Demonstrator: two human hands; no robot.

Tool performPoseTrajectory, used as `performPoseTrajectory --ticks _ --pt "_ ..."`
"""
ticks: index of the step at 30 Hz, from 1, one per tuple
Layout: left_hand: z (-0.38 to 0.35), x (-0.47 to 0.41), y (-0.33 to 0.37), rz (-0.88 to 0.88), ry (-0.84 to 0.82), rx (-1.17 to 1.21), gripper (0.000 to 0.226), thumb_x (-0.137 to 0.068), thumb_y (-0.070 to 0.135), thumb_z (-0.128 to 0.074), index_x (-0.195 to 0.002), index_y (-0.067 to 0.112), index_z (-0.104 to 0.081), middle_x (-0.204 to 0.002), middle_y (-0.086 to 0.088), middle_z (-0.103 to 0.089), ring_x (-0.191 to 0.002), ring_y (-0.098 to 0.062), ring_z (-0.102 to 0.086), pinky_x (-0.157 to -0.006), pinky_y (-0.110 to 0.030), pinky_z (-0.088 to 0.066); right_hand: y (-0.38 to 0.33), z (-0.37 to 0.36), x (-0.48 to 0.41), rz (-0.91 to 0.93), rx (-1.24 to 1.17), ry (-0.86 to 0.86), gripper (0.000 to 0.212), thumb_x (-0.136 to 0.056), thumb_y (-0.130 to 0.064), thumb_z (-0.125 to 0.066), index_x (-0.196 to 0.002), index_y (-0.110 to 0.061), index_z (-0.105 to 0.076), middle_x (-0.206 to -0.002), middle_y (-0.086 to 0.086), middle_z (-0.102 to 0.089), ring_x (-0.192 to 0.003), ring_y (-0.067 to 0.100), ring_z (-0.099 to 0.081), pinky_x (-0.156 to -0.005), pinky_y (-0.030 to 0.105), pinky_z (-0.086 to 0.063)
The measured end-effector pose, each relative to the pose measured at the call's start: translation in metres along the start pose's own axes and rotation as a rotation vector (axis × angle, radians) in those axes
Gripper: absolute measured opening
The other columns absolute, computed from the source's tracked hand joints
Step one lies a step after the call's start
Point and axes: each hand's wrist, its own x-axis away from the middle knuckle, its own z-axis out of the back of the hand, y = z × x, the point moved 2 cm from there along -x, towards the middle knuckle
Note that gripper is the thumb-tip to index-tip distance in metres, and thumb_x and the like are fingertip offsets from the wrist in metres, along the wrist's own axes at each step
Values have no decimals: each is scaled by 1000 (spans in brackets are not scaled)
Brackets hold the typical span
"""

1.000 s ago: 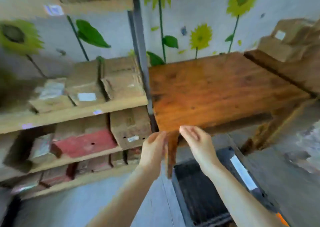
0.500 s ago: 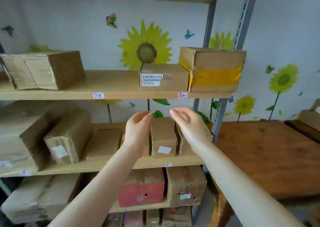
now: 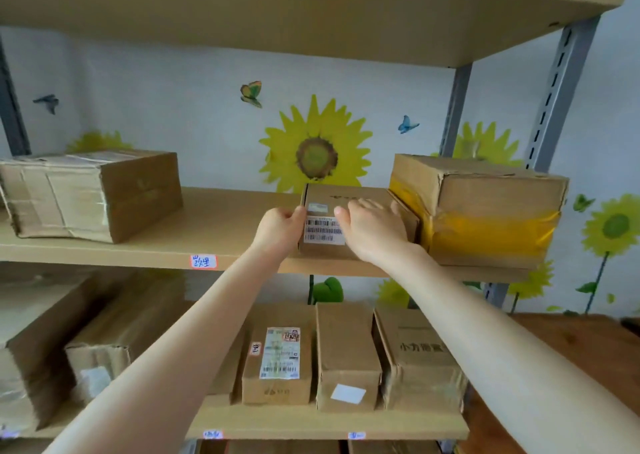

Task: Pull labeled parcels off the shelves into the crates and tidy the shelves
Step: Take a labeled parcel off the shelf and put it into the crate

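The shelf [image 3: 221,225] holds three boxes. A big taped box [image 3: 93,194] sits far to the left. A box with yellow tape [image 3: 485,211] sits on the right. The small parcel [image 3: 346,193] with a white label stands at the front edge, touching the yellow tape box. The left hand [image 3: 280,228] grips its left side with curled fingers. The right hand [image 3: 374,228] rests on its top, fingers stretched out.

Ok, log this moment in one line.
left hand: grips barcode parcel | right hand: on parcel top | parcel: on shelf
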Motion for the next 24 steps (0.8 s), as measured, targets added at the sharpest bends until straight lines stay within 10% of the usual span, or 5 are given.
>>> performPoseTrajectory --ticks 7,12,17,20,24 --pt "33 18 -18 -2 72 386 36 -96 37 -40 -70 23 -61 -72 1 -64 -74 -18 -60 -74 -31 -47 -49 6 2 196 -141 72 83 -69 -78 -43 -129 -20 -43 -136 4 -49 -127 27 -41 -102 51 -27" --pt "74 12 7 -116 89 709 29 -96 36 -41 -81 21 -61 -67 11 -71 -66 -4 -69 -67 -23 -54 -78 24 9 220 -300 312 99 -62 -52 -76 -137 -13 -24 -131 11 -47 -116 31 -48 -89 41 -44" --pt "86 2 -1 -43 99 576 41 -88 35 -57 -123 17 -52 -120 -3 -59 -107 -16 -60 -91 -32 -48 -68 35 18 -128 -1334 521 34 -71 -26 -74 -95 -17 -51 -86 -12 -63 -76 -1 -60 -61 12 -47" --pt "77 8 -19 151 -52 511 67 -81 45 -63 -135 12 -41 -130 -7 -53 -116 -24 -54 -97 -39 -44 -60 19 24 -428 -2031 332 30 -77 -26 -69 -104 -17 -60 -95 3 -71 -89 15 -67 -71 28 -54" --pt "70 14 -20 238 -300 733 36 -86 38 -60 -111 13 -54 -112 -20 -65 -96 -36 -66 -85 -50 -54 -58 2 33 -449 -2224 208 35 -79 -28 -66 -111 -16 -59 -99 11 -72 -93 23 -67 -74 36 -57"
